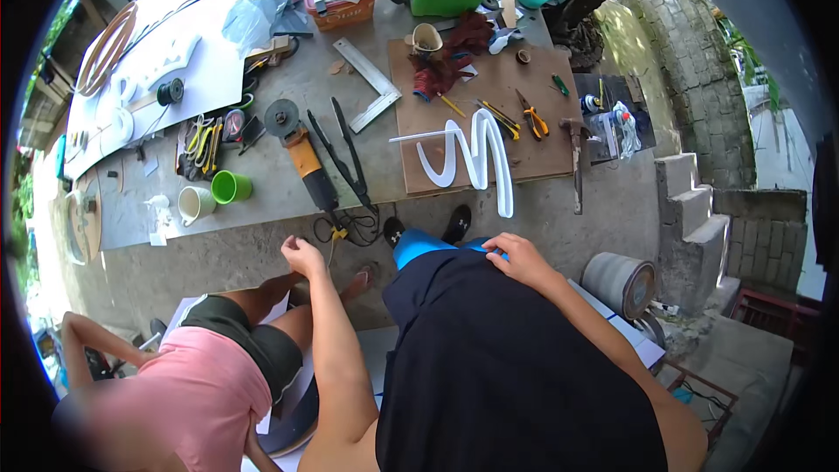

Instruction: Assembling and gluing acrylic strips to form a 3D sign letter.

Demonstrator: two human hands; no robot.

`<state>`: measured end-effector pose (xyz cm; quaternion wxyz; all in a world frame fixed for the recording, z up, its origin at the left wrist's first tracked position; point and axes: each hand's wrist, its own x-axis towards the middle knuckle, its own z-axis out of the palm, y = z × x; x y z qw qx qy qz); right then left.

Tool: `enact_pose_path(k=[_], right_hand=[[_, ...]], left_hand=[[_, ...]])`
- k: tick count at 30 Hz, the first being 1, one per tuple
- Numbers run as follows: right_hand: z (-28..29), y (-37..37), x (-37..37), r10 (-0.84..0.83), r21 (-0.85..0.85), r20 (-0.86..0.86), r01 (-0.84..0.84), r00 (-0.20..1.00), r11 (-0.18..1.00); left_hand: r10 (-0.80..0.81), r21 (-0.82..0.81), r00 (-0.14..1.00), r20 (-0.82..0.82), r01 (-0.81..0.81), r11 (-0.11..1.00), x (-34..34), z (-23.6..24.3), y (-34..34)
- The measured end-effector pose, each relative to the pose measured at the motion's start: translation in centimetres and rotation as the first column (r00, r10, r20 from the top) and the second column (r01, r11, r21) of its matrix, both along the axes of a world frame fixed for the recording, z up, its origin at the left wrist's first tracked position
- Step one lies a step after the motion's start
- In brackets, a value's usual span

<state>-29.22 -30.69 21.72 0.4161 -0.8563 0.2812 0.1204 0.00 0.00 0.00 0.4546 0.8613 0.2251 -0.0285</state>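
Dark curved edges crop the scene, and a black shirt (507,358) hides the person's lap. The left hand (303,258), near the table (306,61), is loosely curled; its inner fingers are hard to make out, so I cannot tell whether it holds anything. The right hand (522,260) rests slack at the shirt's hem, fingers slightly bent, grasping nothing. Ahead, a white wavy strip (502,170) lies on a brown board (537,157), reaching past its near edge.
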Motion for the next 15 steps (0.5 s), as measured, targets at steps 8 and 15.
enact_pose_path(k=[8,15], right_hand=[[-0.9,-3.6,0.9,0.031,0.036,0.069,-0.034,0.997,0.999],[-2.8,-10.3,0.7,0.105,-0.091,0.206,-0.088,0.973,0.992]], left_hand=[[-0.425,0.108,0.844,0.326,0.414,0.904,-3.9,9.8,-8.6],[-0.825,0.381,0.545,0.151,0.738,0.557,-4.5,14.1,-20.4]])
